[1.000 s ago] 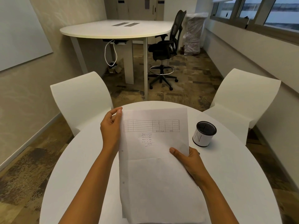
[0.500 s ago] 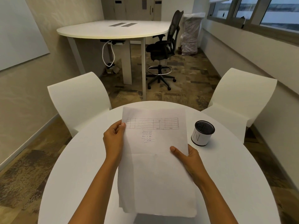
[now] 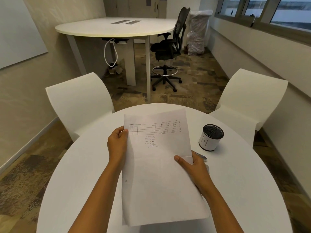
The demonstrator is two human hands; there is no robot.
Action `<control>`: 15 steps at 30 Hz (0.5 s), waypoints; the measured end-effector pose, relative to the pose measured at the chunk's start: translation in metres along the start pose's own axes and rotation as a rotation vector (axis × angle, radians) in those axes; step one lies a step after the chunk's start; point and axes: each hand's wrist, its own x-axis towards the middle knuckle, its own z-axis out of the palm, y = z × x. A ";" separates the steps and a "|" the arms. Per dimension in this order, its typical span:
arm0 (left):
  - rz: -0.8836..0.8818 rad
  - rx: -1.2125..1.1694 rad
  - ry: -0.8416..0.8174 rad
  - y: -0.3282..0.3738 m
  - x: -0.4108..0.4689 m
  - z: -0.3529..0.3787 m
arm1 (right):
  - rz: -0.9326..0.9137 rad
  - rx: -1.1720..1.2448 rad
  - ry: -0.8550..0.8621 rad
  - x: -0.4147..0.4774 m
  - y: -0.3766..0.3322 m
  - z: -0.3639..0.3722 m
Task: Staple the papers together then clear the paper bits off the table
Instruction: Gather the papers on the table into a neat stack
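Observation:
I hold a stack of white papers above the round white table. The top sheet carries a ruled grid and a few handwritten lines near its upper part. My left hand grips the left edge, thumb on top. My right hand grips the right edge lower down, thumb pressed on the sheet. A small silvery object, possibly a stapler, peeks out on the table just behind my right hand; most of it is hidden. No paper bits are visible on the table.
A black mesh cup with a white band marked "N" stands on the table to the right of the papers. Two white chairs flank the table's far side. Beyond are a tall white table and a black office chair.
The papers have come lower and nearer to me, and their bottom edge is now in view. My left hand has slid down the left edge. The silvery object by my right hand has come into sight.

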 end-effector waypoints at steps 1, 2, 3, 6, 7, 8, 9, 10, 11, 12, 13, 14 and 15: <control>-0.005 0.003 -0.012 0.000 0.003 0.001 | 0.012 0.007 -0.007 0.001 0.002 0.001; -0.014 -0.003 -0.022 0.000 0.005 0.001 | 0.025 0.017 -0.015 0.001 0.003 0.001; -0.025 -0.017 -0.031 0.000 0.008 0.002 | 0.039 0.025 -0.022 0.002 0.005 0.001; -0.037 -0.047 -0.045 0.000 0.013 0.003 | 0.074 0.029 -0.033 0.003 0.009 0.000; -0.038 -0.046 -0.050 0.000 0.015 0.003 | 0.085 0.030 -0.037 0.003 0.010 0.000; -0.039 -0.045 -0.055 -0.001 0.016 0.004 | 0.092 0.033 -0.040 0.003 0.011 0.000; -0.041 -0.045 -0.062 -0.001 0.016 0.004 | 0.096 0.031 -0.042 0.003 0.011 0.000; -0.043 -0.045 -0.070 -0.002 0.016 0.004 | 0.101 0.028 -0.045 0.003 0.010 0.000; -0.043 -0.046 -0.076 -0.003 0.016 0.004 | 0.104 0.027 -0.050 0.003 0.010 -0.001; -0.040 -0.050 -0.081 -0.004 0.016 0.004 | 0.107 0.027 -0.058 0.002 0.010 -0.001; -0.035 -0.058 -0.084 -0.005 0.016 0.003 | 0.111 0.023 -0.068 0.001 0.009 -0.002; -0.029 -0.068 -0.085 -0.005 0.016 0.003 | 0.114 0.016 -0.078 0.001 0.009 -0.002; -0.025 -0.076 -0.085 -0.004 0.017 0.002 | 0.119 0.011 -0.087 0.001 0.009 -0.003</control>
